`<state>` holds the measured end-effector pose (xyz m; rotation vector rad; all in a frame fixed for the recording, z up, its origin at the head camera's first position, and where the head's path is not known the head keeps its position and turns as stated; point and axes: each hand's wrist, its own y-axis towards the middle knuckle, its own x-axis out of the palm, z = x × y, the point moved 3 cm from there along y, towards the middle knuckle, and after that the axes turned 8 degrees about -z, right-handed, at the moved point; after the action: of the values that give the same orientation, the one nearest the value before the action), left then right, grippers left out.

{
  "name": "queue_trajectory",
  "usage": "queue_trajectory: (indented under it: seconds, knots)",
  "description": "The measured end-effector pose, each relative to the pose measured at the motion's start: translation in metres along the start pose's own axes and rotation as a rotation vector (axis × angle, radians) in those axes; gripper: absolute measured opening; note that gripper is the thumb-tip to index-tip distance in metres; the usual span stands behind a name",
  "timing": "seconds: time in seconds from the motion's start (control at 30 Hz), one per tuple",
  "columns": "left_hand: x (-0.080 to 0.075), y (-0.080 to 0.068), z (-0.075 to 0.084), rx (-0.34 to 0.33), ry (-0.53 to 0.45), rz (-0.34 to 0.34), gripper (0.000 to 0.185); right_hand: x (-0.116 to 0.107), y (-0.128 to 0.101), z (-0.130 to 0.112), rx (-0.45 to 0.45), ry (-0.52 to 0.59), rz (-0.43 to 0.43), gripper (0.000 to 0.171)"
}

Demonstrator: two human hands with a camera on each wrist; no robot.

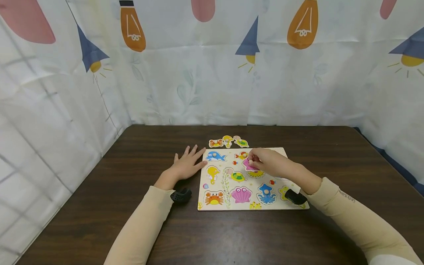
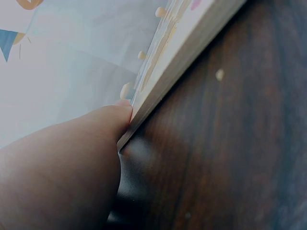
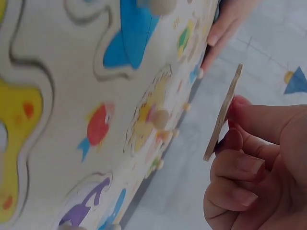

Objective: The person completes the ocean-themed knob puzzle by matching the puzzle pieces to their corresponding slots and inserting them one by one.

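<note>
A wooden sea-animal puzzle board (image 1: 228, 206) lies on the dark table. My left hand (image 1: 189, 162) rests flat on the table with straight fingers against the board's left edge (image 2: 158, 91); the thumb (image 2: 96, 129) touches that edge. My right hand (image 1: 265, 162) hovers over the board's upper middle and pinches a thin pink puzzle piece (image 1: 249, 165), seen edge-on (image 3: 223, 112) lifted off the board (image 3: 72, 120). Several pieces sit in the board: a blue whale (image 1: 215, 156), a turtle (image 1: 237, 176), a pink shell (image 1: 241, 195), a crab (image 1: 214, 198).
Three loose pieces, a crab (image 1: 216, 143), a seahorse (image 1: 227, 140) and a turtle (image 1: 241, 142), lie on the table just beyond the board. A printed curtain (image 1: 212, 62) encloses the table (image 1: 99, 191) at the back and both sides.
</note>
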<state>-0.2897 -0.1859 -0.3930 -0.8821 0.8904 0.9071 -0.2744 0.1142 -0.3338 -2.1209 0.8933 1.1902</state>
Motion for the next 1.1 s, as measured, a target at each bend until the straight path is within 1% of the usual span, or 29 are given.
queue_trajectory:
  seconds: [0.2, 0.37, 0.5, 0.7, 0.83, 0.93, 1.1]
  knots:
    - [0.0, 0.0, 0.0, 0.001, -0.003, -0.001, 0.071, 0.008, -0.006, -0.01, -0.013, -0.015, -0.051, 0.006]
    - [0.001, 0.0, -0.001, 0.0, 0.003, 0.003, 0.071, 0.016, -0.008, -0.016, 0.003, -0.011, -0.095, 0.008]
    - [0.001, 0.001, -0.002, 0.0, 0.007, 0.004, 0.071, 0.021, -0.01, -0.022, 0.015, -0.017, -0.125, 0.007]
    - [0.0, 0.002, 0.0, -0.002, 0.008, 0.002, 0.071, 0.028, -0.014, -0.033, 0.025, -0.1, -0.152, 0.009]
    - [0.0, 0.002, 0.0, -0.001, 0.01, -0.001, 0.071, 0.033, -0.017, -0.04, -0.007, -0.145, -0.173, 0.01]
    - [0.001, 0.002, 0.0, 0.001, 0.01, 0.0, 0.071, 0.035, -0.017, -0.043, -0.012, -0.145, -0.181, 0.01]
    - [0.001, 0.001, 0.0, 0.001, 0.009, 0.004, 0.07, 0.039, -0.015, -0.045, 0.014, -0.123, -0.204, 0.014]
